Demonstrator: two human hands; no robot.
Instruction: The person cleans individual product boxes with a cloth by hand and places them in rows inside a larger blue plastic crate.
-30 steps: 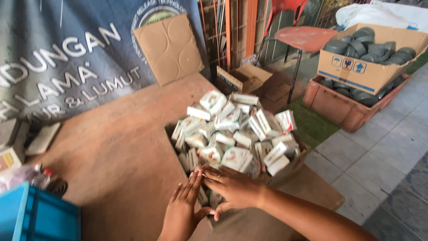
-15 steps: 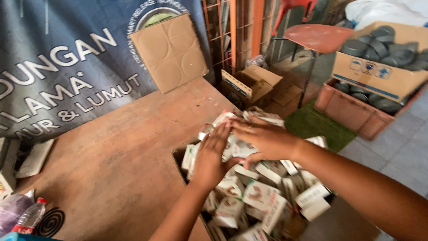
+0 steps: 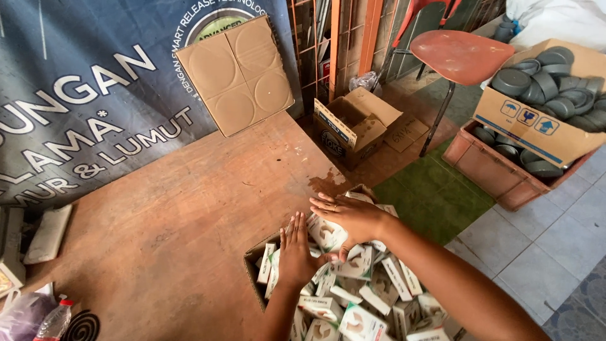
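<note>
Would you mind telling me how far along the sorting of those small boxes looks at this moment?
Done: the carton on the wooden table is already heaped with small white-and-green boxes. In hand: the left hand and right hand press flat on the pile. Left: the boxes lie jumbled, not in rows.

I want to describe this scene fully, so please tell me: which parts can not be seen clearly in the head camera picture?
- Carton of small white and green boxes: its bottom and near side are cut off by the lower edge.
- Left hand and right hand: palms face down, so any grip on a box is hidden.
- Open brown box on the floor: its inside is in shadow.
- Plastic bottle: cut off at the lower edge.
</note>
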